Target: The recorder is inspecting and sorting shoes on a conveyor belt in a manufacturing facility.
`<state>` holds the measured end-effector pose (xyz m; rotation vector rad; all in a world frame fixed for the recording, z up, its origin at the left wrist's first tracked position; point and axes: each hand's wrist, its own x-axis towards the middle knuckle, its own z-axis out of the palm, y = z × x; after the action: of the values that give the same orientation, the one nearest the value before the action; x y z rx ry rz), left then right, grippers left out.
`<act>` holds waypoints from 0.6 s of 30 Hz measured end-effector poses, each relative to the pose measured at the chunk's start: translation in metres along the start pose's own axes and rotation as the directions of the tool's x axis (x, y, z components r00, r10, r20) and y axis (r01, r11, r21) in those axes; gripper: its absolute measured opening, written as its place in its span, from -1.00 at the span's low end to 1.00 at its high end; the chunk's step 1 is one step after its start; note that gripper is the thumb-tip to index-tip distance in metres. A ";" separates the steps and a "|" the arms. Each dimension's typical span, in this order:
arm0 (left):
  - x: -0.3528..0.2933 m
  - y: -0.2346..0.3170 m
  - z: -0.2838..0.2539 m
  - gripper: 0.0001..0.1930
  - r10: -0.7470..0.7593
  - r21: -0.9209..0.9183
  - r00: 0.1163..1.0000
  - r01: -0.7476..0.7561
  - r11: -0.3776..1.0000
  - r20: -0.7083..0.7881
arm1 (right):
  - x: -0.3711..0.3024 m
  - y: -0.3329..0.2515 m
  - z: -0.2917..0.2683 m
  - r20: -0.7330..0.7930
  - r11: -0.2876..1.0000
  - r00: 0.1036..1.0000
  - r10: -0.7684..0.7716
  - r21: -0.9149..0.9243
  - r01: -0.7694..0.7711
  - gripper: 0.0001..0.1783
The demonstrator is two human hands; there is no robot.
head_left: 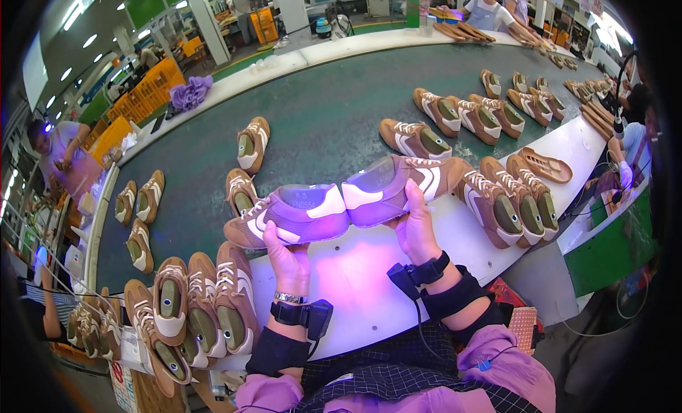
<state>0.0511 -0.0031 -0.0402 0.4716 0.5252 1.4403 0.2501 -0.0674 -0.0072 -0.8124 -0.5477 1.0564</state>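
My left hand (287, 262) is closed round the underside of a brown sneaker (305, 228) with white trim, thumb on its side and toe pointing left. A matching sneaker (398, 189), toe to the right, is gripped in my right hand (419, 232). The two are held up heel to heel, touching or nearly so, above the white ledge (348, 285). Purple light falls on their heels and on the ledge. Just behind the left one, another brown sneaker (240, 189) stands partly hidden on the green conveyor belt (320, 122).
Brown sneakers (202, 321) are packed together at the left end of the ledge. A row of them (508, 210) sits by my right, near a loose sole (545, 164). More shoes (469, 118) stand along the belt. Other people (64, 154) work around it.
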 end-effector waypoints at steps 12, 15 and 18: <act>-0.015 -0.002 0.016 -0.51 -0.117 -0.105 0.962 0.147 0.984 0.248 | -0.001 0.003 0.001 0.281 0.950 0.950 0.134 0.236 -0.204 -0.34; -0.020 -0.008 0.017 -0.56 -0.097 -0.132 0.897 0.169 0.977 0.432 | -0.017 0.000 -0.010 0.388 0.839 0.849 0.359 0.265 -0.476 -0.32; -0.021 -0.002 0.011 -0.55 -0.295 -0.037 0.911 0.319 0.947 0.289 | -0.039 -0.012 -0.026 0.494 0.661 0.724 0.482 0.337 -0.670 -0.32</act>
<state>0.0576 -0.0236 -0.0316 0.4927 0.2931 1.0656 0.2596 -0.1146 -0.0140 -0.3092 -0.2792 1.8994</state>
